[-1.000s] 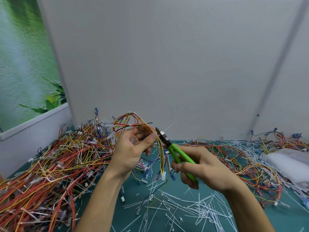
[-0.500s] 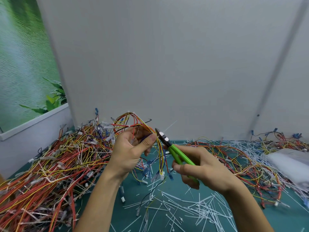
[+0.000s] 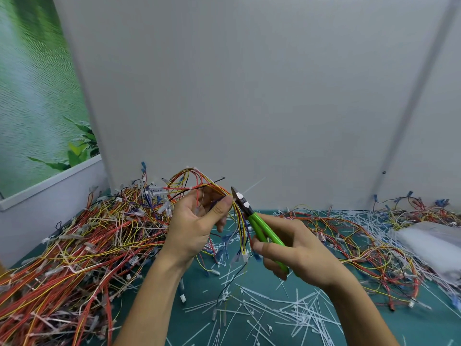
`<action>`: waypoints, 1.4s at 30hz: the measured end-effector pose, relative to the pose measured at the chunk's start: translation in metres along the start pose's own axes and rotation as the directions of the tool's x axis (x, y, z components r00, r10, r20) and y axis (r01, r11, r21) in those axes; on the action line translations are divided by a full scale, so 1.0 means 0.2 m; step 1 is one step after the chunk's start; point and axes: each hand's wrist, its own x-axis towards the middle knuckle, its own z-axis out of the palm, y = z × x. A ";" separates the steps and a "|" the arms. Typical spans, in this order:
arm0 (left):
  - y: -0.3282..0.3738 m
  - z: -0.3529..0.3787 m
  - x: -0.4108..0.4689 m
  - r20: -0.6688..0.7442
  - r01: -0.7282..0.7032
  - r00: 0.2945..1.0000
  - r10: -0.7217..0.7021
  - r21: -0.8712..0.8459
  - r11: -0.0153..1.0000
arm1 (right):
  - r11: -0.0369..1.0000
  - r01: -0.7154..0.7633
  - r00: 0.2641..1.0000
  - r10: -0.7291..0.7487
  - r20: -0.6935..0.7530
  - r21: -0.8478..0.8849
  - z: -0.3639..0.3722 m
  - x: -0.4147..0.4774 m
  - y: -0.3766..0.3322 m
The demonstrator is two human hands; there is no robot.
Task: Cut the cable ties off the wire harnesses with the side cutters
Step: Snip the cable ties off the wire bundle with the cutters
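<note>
My left hand [image 3: 197, 226] holds a wire harness [image 3: 199, 181] of red, yellow and orange wires up above the table, thumb pressed on the bundle. The wires loop over the hand and hang down to a white connector [image 3: 245, 257]. My right hand [image 3: 296, 248] grips the green-handled side cutters [image 3: 259, 226]. Their metal jaws [image 3: 240, 197] sit at the bundle right beside my left thumb. A thin white cable tie tail [image 3: 254, 185] sticks up to the right behind the jaws.
A big heap of tied harnesses [image 3: 74, 245] fills the left of the green table [image 3: 411, 328]. Cut white ties [image 3: 287, 313] litter the middle front. More wires [image 3: 361, 240] and a white bag [image 3: 434, 243] lie on the right. Grey partition walls close the back.
The hands and cutters have stayed almost in place. The harness loop and its hanging wires shifted slightly, and the jaws sit a little closer to my left thumb.
</note>
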 end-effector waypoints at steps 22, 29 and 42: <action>0.02 -0.02 -0.01 0.036 0.056 0.998 -0.055 -0.022 0.998 | 0.994 -0.038 0.999 0.039 0.003 -0.107 0.00 -0.02 -0.05; 0.02 -0.02 0.00 0.030 0.061 0.998 -0.061 -0.012 0.998 | 0.994 -0.045 0.996 0.053 0.067 -0.104 0.01 -0.02 -0.05; 0.01 -0.04 0.00 0.028 0.057 0.998 -0.056 -0.008 0.998 | 0.997 -0.042 0.999 0.044 0.026 -0.064 0.01 -0.02 -0.06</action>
